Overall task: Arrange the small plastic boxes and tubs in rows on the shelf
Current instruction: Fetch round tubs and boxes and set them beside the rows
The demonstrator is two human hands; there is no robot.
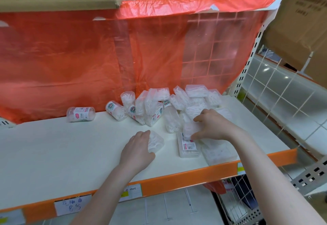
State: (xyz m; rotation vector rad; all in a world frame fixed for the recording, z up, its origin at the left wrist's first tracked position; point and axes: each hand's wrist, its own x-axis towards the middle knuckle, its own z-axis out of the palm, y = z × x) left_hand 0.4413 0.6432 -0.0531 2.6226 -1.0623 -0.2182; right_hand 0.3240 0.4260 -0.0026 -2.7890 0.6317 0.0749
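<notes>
— Near shelf (70, 147) front edge, right of centre: what's held?
— Left hand (137, 147) curls round one tub (156, 142); right hand (215, 125) pinches a box (189, 130), pile (169, 102) just behind it (right is nearer). Flat box (188, 147) below lies long axis front-to-back.

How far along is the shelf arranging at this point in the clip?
Barely begun. No row shows on the shelf yet: the clear boxes and tubs lie in a jumbled pile at the back, and one tub lies on its side apart to the left. In hand: the left hand holds a clear box, and the right hand grips another. Nearly all sorting is left.
</notes>
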